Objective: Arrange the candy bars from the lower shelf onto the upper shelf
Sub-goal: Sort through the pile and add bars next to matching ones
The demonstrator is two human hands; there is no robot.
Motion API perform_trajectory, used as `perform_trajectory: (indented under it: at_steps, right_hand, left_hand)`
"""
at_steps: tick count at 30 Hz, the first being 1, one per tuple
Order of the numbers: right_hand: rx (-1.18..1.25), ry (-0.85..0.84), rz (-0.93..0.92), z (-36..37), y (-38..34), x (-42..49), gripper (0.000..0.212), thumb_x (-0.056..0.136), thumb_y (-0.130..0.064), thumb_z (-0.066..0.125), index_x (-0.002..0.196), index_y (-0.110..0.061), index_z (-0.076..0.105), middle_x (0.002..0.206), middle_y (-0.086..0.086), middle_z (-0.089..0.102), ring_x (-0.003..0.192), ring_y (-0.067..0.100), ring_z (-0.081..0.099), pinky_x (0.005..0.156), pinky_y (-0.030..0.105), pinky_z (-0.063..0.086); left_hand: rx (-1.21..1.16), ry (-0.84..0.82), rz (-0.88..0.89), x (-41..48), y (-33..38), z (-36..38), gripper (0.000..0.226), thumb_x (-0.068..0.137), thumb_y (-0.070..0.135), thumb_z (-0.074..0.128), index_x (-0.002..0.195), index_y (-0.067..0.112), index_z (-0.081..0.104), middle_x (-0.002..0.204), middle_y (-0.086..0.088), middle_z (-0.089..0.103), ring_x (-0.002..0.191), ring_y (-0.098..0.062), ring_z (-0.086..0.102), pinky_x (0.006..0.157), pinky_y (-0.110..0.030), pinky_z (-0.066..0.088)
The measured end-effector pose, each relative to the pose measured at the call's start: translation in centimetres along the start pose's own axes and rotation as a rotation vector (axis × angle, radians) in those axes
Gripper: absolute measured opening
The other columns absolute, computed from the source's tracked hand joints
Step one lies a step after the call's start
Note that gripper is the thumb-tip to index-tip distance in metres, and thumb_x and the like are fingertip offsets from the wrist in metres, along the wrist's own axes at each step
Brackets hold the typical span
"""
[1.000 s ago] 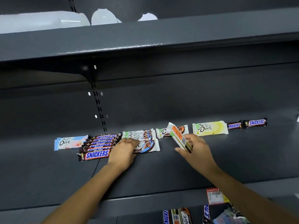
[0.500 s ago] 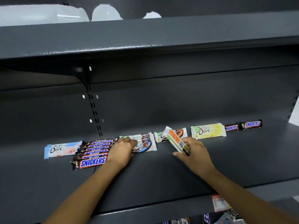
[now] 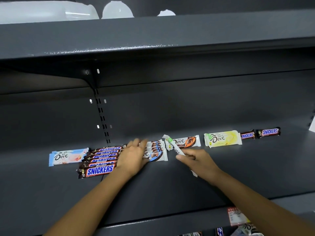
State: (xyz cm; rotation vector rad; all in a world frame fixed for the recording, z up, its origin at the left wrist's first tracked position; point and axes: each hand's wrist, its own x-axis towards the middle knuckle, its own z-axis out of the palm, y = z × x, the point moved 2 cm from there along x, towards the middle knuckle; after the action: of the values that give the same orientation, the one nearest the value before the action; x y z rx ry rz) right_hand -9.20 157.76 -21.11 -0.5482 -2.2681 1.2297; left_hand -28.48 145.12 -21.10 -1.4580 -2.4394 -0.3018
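Observation:
On the dark shelf point(image 3: 170, 193) lies a row of candy bars. My left hand point(image 3: 134, 155) rests flat, fingers straight, on a stack of white-and-blue Dove bars point(image 3: 157, 150), right of a stack of Snickers bars point(image 3: 100, 160). My right hand point(image 3: 196, 158) grips a white Dove bar point(image 3: 173, 145) tilted on edge, its far end touching the orange-brown Dove bar point(image 3: 186, 141). A pale blue-pink Dove bar point(image 3: 67, 156) lies at the far left. Further right sit a yellow Dove bar point(image 3: 222, 138) and two small Snickers bars point(image 3: 260, 133).
Overhead a shelf board point(image 3: 153, 34) carries white translucent containers point(image 3: 51, 11). A slotted upright point(image 3: 102, 116) runs down the back panel. On the shelf's front edge hangs a red price tag point(image 3: 236, 216), with more candy bars point(image 3: 245, 229) on the lower shelf.
My left hand's fingers have straightened over the Dove stack. My right hand has turned its bar from face-up to edge-on and brought it down toward the shelf.

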Motion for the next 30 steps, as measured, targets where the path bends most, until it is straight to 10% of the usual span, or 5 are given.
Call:
perform_trajectory:
  at_steps: [5,12,17,22,30]
  right_hand:
    - [0.076,-0.061,0.067,0.8,0.2,0.5,0.029,0.092,-0.031,0.056,0.083,-0.008,0.070,0.077,0.005,0.070,0.069,0.007,0.058,0.072,0.030,0.049]
    - [0.170,-0.117,0.047,1.8,-0.5,0.5,0.033,0.092,-0.026,0.057,0.085,0.005,0.065,0.079,0.023,0.068,0.065,0.022,0.066,0.070,0.037,0.054]
    - [0.039,-0.107,0.010,1.9,0.4,0.6,0.008,0.084,-0.023,0.067,0.089,-0.017,0.069,0.086,0.003,0.072,0.079,0.012,0.066,0.079,0.029,0.052]
    - [-0.240,-0.023,-0.114,0.5,0.2,-0.4,0.041,0.072,-0.011,0.076,0.107,-0.025,0.061,0.098,-0.015,0.062,0.085,-0.006,0.060,0.073,0.004,0.042]
    - [-0.124,0.053,-0.006,-3.4,2.7,-1.2,0.036,0.079,-0.005,0.068,0.100,-0.032,0.057,0.098,-0.011,0.063,0.089,0.003,0.060,0.079,0.015,0.044]
  left_hand:
    - [-0.096,0.391,0.256,-1.2,2.7,-2.0,0.085,0.072,0.020,0.075,0.142,0.023,0.027,0.142,-0.004,0.036,0.119,-0.024,0.045,0.095,-0.035,0.044]
    - [-0.015,0.393,0.448,-2.2,3.4,-1.8,0.045,0.078,0.039,0.065,0.118,0.024,0.052,0.123,0.006,0.057,0.113,-0.017,0.046,0.084,-0.033,0.046]
    - [0.056,0.340,0.400,-3.0,2.7,-1.8,0.047,0.067,0.051,0.072,0.105,0.026,0.060,0.103,0.011,0.062,0.097,-0.014,0.047,0.078,-0.029,0.043]
    - [0.049,0.249,0.306,-2.8,3.2,-0.8,0.057,0.053,0.057,0.080,0.098,0.026,0.065,0.088,0.009,0.064,0.084,-0.017,0.057,0.070,-0.030,0.051]
    - [0.071,0.205,0.428,-0.3,10.1,0.9,0.046,0.053,0.040,0.082,0.092,0.021,0.068,0.087,0.006,0.067,0.079,-0.018,0.063,0.067,-0.025,0.052]
